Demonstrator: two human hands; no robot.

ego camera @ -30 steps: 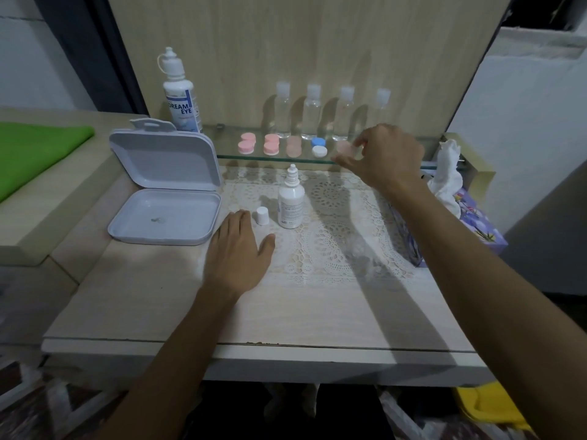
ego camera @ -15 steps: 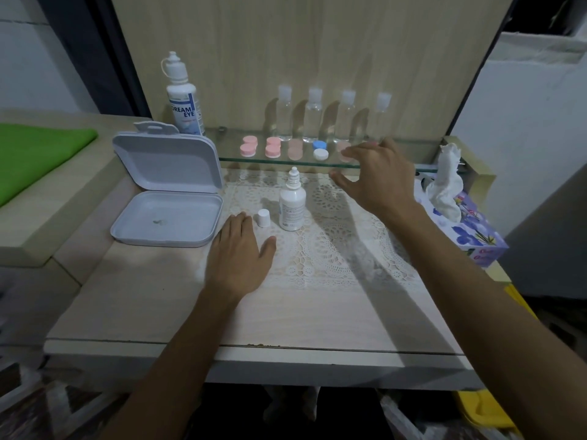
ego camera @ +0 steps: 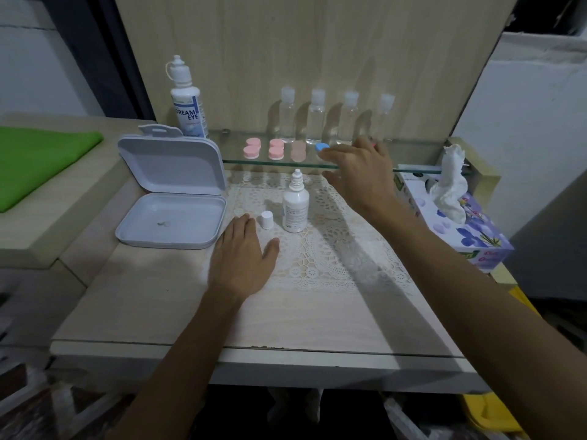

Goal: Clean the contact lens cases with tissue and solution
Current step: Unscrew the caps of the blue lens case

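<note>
The left hand (ego camera: 243, 255) lies flat on the desk (ego camera: 158, 296), fingers straight, holding nothing — its fingertips just short of a small white cap (ego camera: 266, 219). Beside the cap an uncapped dropper bottle (ego camera: 295, 203) stands upright on a lace mat (ego camera: 333, 258). The right hand (ego camera: 360, 174) reaches over the front edge of a glass shelf (ego camera: 419, 169), fingers spread and loose, gripping nothing. Right at its fingertips sits a blue lens case (ego camera: 321, 147), partly hidden; I cannot tell whether they touch. Further left on the shelf lie three pink lens cases (ego camera: 276, 149), with four clear bottles (ego camera: 316, 117) behind and a big solution bottle (ego camera: 187, 103) at the end. A tissue box (ego camera: 470, 230) stands at the right, one tissue (ego camera: 451, 182) poking up. An open white box (ego camera: 171, 201) rests at the left.
</note>
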